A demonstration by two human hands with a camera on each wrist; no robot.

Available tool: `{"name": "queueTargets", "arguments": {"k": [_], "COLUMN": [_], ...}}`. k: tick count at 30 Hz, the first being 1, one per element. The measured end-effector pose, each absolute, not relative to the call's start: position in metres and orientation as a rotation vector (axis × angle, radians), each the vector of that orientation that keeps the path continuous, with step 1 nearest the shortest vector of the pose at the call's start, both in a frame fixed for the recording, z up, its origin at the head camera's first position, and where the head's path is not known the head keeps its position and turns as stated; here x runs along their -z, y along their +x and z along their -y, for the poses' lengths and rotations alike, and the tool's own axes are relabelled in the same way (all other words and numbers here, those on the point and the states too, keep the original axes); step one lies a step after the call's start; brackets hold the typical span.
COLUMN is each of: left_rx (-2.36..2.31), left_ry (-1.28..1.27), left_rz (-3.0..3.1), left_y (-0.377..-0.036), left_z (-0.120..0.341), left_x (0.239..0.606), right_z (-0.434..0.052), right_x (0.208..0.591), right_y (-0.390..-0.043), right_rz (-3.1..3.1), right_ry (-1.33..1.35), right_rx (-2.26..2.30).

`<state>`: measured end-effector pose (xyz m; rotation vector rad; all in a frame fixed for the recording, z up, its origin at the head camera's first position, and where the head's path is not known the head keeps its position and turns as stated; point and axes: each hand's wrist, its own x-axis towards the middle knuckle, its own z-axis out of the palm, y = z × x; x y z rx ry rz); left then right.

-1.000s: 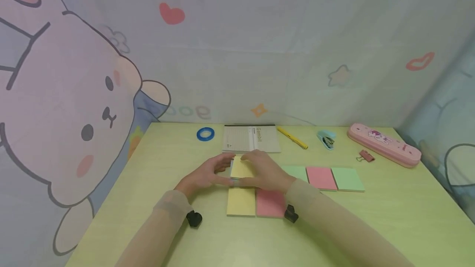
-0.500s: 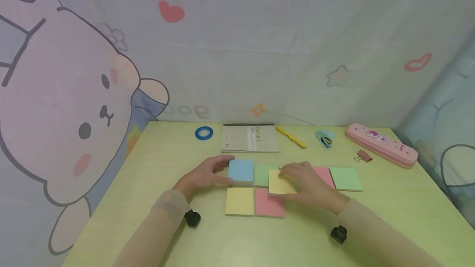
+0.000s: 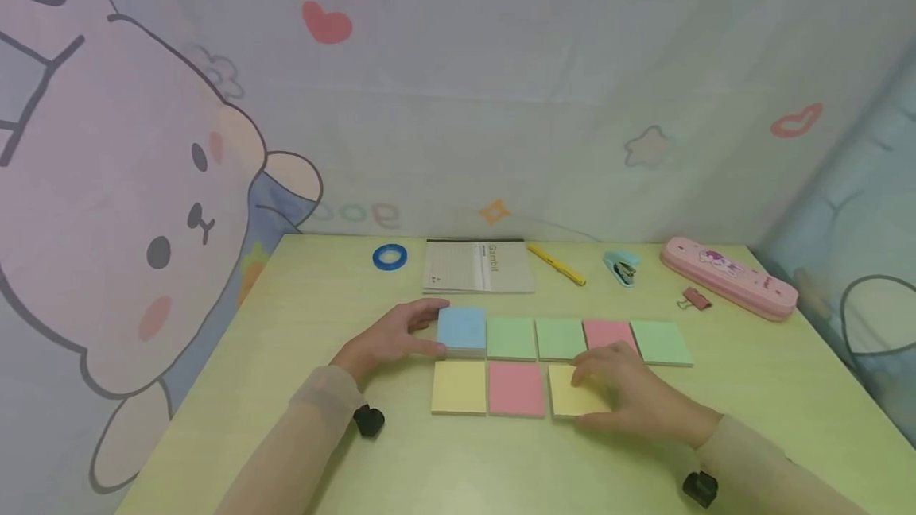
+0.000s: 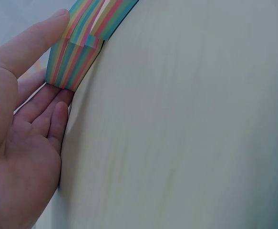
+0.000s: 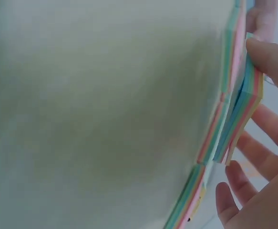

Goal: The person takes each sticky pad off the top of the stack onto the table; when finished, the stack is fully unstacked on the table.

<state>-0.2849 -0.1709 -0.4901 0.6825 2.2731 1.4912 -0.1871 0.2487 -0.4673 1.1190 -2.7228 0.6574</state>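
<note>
Resting on the yellow-green table [image 3: 343,292], the left hand [image 3: 390,338] holds the left side of a blue-topped sticky-note pad [image 3: 462,330], thumb along its far edge and fingers along its near edge, loosely curled round it; the left wrist view shows the same pad [image 4: 74,57] as a striped multicolour stack between thumb and fingers; the right hand [image 3: 630,396] lies over a yellow pad [image 3: 568,400], fingers bent on its top and right part, thumb at its near edge; the right wrist view shows fingertips [image 5: 272,59] pinching a striped stack [image 5: 241,114], blurred; the yellow pad sits third in the near row, just right of a pink pad [image 3: 516,389], which sits just right of another yellow pad [image 3: 459,387]; the far row runs rightward from the blue-topped pad: green pad [image 3: 511,338], second green pad [image 3: 560,338], pink pad [image 3: 608,333] partly behind the right hand, third green pad [image 3: 660,342]; both rows lie about the middle of the table; along the far edge, left to right: blue tape roll [image 3: 390,257], notebook [image 3: 478,267], yellow pen [image 3: 556,264], small blue stapler [image 3: 619,268], pink binder clip [image 3: 694,298], pink pencil case [image 3: 726,277] toward the far right corner; cartoon rabbit cloth [image 3: 143,205] hangs at the left edge and behind.
</note>
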Motion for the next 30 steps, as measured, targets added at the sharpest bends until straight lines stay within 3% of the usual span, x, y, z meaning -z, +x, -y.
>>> {"name": "queueTargets", "arguments": {"k": [30], "left_rx": [-1.476], "left_ry": [0.613], "left_rz": [-2.299], "left_y": [-0.2841], "left_z": [0.1701], "left_x": [0.4897], "right_z": [-0.2393], "right_x": [0.4713], "right_y": [-0.1861], "right_rz": [2.826], "right_ry": [1.030], "right_rx": [-0.711]}}
